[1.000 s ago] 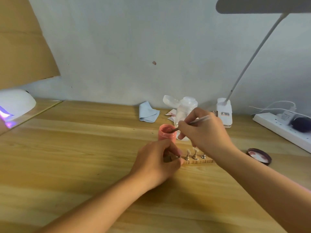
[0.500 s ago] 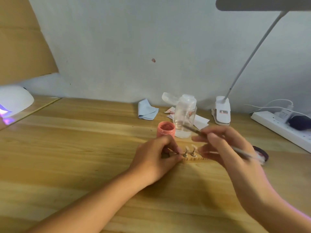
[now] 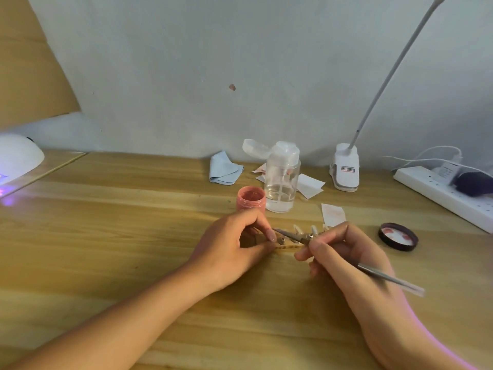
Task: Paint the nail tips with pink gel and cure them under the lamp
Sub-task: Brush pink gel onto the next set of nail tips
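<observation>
Down from the pink gel jar (image 3: pixel 251 198), where its bristles were dipping a second ago, the brush (image 3: pixel 386 279) has swung to the row of nail tips (image 3: pixel 297 228), and the right grip (image 3: pixel 346 259) that carries it has dropped nearer and to the right. That grip is closed round the silver handle, thumb and forefingers pinching it just behind the ferrule. The shaft slants from near right up to far left, and the bristle end sits right by the forefinger of the left grip (image 3: pixel 234 244).

The left grip has barely shifted. Its curled fingers and thumb pinch the left end of the wooden strip (image 3: pixel 289 246) that carries the tips on small metal stands (whatever lies under those fingers is hidden). The strip lies flat on the wooden surface (image 3: pixel 106 236), just near of the open jar.

Beside the jar on the right stands a clear pump bottle (image 3: pixel 281 180) with its cap flipped back; a blue cloth (image 3: pixel 225 169) lies farther left. A dark jar lid (image 3: pixel 398 236) rests face up to the right, past a small wipe (image 3: pixel 333 214). The curing lamp (image 3: pixel 16 158) glows violet at far left; a clip-on desk lamp (image 3: pixel 346 169) and a power strip (image 3: pixel 448 193) sit at far right.
</observation>
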